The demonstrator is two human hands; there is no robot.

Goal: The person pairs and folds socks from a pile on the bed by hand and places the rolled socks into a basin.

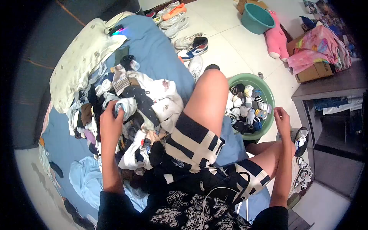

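Note:
My left hand (113, 118) is closed around a pale, bunched-up sock (126, 106), held over a big heap of clothes and socks (140, 101) on the bed. Part of the sock is hidden by my fingers. Just outside the rim of a green basin (270, 96), my right hand (283, 122) hangs with loosely bent fingers, a gap between thumb and fingertips. I see nothing in it. Inside the basin lie several rolled sock balls (249, 109), white, black, grey and patterned.
A patterned pillow (78, 63) lies at the bed's far left, with light blue cloth (85, 178) nearer me. Shoes (193, 48) line the floor beside the bed. Beyond are a teal tub (257, 19), a pink plush toy (276, 38) and a cardboard box (315, 73). Shelves (333, 122) stand at right.

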